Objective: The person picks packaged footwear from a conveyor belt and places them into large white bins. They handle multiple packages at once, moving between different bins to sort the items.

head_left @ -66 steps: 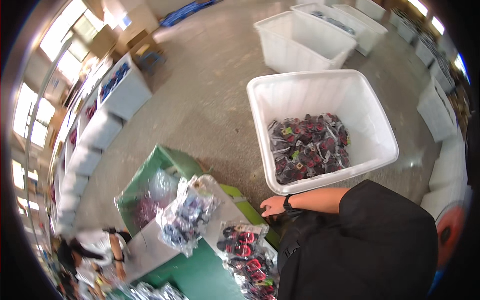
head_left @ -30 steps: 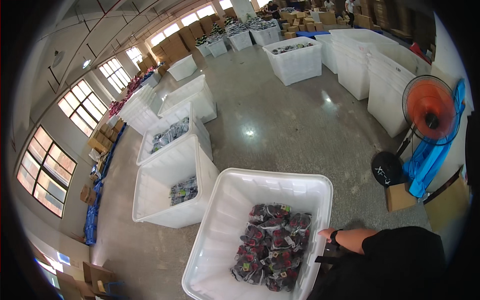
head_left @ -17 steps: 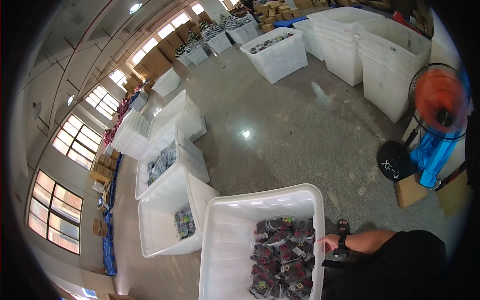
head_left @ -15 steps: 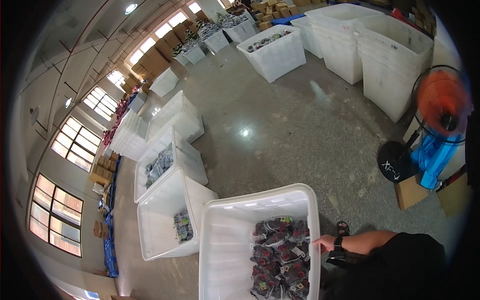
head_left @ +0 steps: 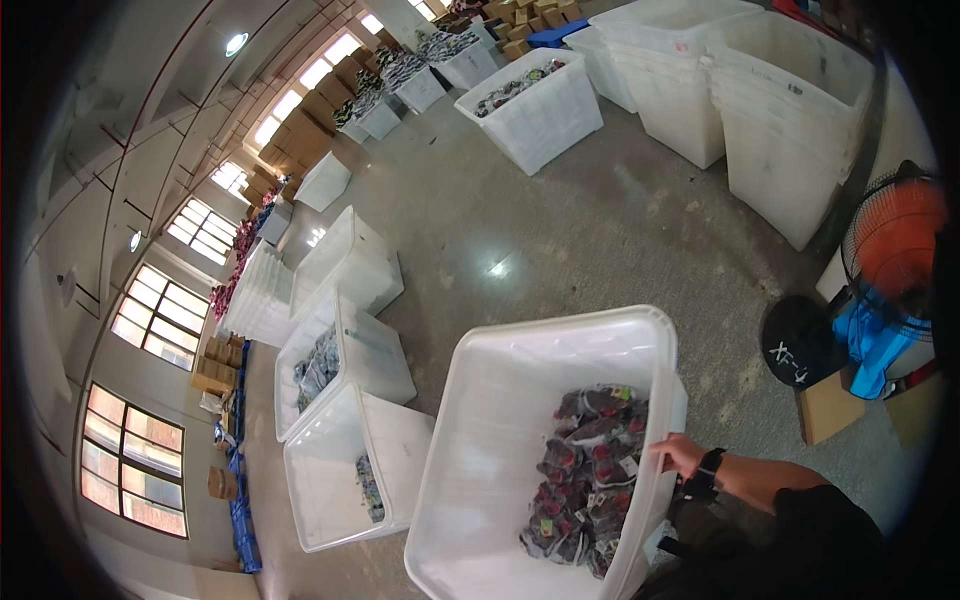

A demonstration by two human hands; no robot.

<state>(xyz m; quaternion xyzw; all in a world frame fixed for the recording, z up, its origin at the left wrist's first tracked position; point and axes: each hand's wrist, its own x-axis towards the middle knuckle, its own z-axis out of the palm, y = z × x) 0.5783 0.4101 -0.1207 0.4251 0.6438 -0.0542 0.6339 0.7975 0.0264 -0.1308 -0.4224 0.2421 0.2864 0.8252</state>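
My right hand (head_left: 682, 455) is closed over the right rim of a large white plastic bin (head_left: 500, 400), with a dark band around the wrist. Inside the bin, on its right side, lie rows of dark grey and red items (head_left: 590, 470) in clear bags with small tags; their exact kind cannot be made out. My left hand is out of view.
White bins (head_left: 402, 425) with bagged goods stand close at the left. Stacked white bins (head_left: 790, 130) are at the far right, near an orange fan (head_left: 900, 240) with a round black base (head_left: 795, 340). A cardboard piece (head_left: 830, 410) lies beside it.
The bin has swung round and shifted up and to the right in view, now standing more slanted. My right hand has moved with its rim, still holding it.
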